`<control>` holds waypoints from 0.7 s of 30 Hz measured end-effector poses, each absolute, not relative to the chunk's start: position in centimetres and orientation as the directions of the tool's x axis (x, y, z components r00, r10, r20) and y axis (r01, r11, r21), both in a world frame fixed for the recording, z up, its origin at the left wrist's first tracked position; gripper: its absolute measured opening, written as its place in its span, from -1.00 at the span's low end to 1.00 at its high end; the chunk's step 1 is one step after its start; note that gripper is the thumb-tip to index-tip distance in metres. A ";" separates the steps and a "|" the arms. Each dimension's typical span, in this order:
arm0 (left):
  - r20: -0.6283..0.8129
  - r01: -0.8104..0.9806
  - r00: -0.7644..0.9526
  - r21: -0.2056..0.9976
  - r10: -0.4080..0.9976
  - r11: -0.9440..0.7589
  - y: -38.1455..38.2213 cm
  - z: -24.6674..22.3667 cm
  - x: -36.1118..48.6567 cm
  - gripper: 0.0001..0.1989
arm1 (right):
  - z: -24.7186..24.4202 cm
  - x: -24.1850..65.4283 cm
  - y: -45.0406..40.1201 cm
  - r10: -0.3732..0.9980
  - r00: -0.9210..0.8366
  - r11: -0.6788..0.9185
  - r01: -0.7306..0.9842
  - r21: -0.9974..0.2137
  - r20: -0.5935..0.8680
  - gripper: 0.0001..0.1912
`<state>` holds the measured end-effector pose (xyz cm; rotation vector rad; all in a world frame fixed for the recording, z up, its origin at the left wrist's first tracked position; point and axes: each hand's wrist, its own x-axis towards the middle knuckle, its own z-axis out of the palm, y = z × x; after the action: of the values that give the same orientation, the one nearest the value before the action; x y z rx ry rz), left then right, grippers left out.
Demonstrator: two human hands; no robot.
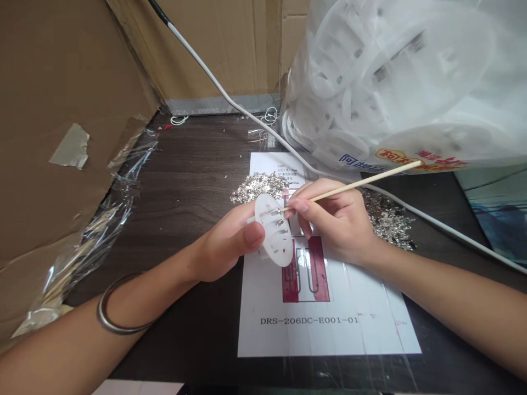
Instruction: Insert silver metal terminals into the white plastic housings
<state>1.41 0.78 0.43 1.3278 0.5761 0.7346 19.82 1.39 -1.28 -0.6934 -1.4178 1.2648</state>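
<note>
Tilted up in my left hand (230, 241) is a white oval plastic piece (274, 244) with slots and small metal clips set in it; the thumb presses on its near face. My right hand (335, 219) pinches a thin wooden stick (370, 179), whose lower tip meets the plastic piece near a metal clip (276, 212). The stick's other end points up to the right. Both hands are over a printed sheet (263, 334) lettered DRS-206DC-E001-01. Behind the plastic piece lies a pile of small metal clips (257, 185).
A large clear bag (395, 82) of white plastic pieces stands at the back right. Another heap of small metal parts (391, 222) lies behind my right wrist. A white cable (230, 99) crosses the dark table (189, 159). Cardboard (61, 71) walls the left and back.
</note>
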 end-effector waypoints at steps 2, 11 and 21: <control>0.036 -0.147 0.645 0.986 0.763 0.078 0.8 0.3 1.4 -0.42 | -1.3 19.8 1.4 0.910 -0.266 0.271 -0.196 -0.942 0.317 -0.91; 0.028 -0.124 0.649 0.990 0.760 0.070 0.9 0.2 1.4 -0.42 | -1.6 19.9 1.9 0.931 -0.338 0.012 -0.351 -0.936 0.139 -0.88; 0.011 -0.120 0.647 0.989 0.763 0.087 0.9 0.4 1.4 -0.40 | -1.5 20.2 1.6 0.937 -0.326 0.003 -0.360 -0.933 0.129 -0.91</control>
<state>1.38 0.87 0.41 1.3312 0.6061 0.7207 20.25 1.64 -1.53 -0.6988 -1.2026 1.5555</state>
